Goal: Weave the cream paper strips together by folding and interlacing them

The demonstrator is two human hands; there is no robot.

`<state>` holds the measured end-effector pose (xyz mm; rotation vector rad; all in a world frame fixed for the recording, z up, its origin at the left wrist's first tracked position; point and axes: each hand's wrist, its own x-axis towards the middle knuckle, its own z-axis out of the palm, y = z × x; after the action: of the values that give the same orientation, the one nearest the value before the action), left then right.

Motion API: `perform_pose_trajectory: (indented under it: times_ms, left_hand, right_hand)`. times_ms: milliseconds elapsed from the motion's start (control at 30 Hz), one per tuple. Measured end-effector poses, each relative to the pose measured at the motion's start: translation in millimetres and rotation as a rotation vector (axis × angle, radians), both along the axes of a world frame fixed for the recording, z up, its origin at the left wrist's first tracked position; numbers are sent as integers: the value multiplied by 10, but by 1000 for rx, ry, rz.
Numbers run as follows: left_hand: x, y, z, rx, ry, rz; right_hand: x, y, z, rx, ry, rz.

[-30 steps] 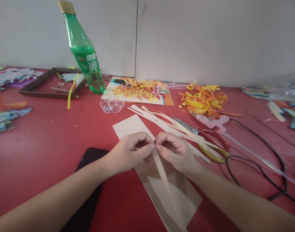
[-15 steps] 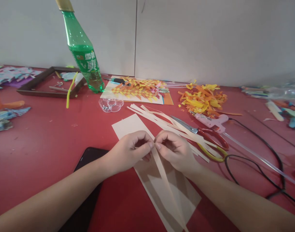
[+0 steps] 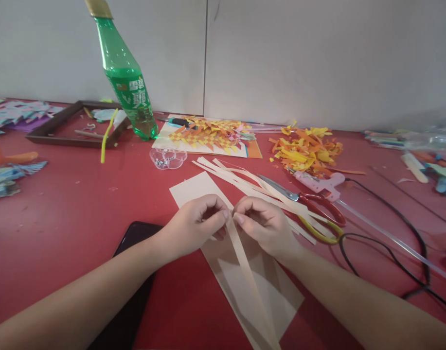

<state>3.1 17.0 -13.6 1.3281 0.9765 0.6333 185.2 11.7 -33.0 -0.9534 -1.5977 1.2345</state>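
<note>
Left hand (image 3: 193, 227) is pinched on the upper end of a pale paper strip (image 3: 247, 272); right hand (image 3: 268, 227) is just beside it, its grip undeterminable. The strip extends over the pale sheet (image 3: 194, 189). Nearer the red table's (image 3: 77, 214) far edge: scissors (image 3: 297, 197) among loose strips (image 3: 228, 176), and a green bottle (image 3: 126, 85).

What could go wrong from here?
The narrow paper strip, pinched in the left hand, might crease or tear if pulled hard. The black cord loops close to the right forearm, so a sideways sweep could tug the pink glue gun. Loose strips lie across the scissors and could bend if those were lifted.
</note>
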Motion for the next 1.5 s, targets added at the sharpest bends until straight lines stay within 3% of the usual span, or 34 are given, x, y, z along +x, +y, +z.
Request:
perform_pose_trajectory:
  times_ms: [133, 333, 500, 967, 1333, 1500]
  left_hand:
    - [-15, 2, 9, -35, -22, 4]
    - [-10, 4, 15, -35, -58, -66]
    - [-18, 8, 6, -15, -48, -52]
    - [-30, 10, -24, -79, -128, -15]
    - [-25, 17, 14, -91, -114, 28]
    - [-32, 13, 24, -42, -95, -59]
  right_hand:
    - [15, 2, -13, -77, -7, 51]
    - [33, 1, -40, -88, -50, -30]
    - [34, 2, -39, -109, -3, 39]
    - [29, 11, -72, 47, 26, 22]
    - [26, 19, -37, 36, -23, -36]
    - [24, 26, -22, -7, 34, -40]
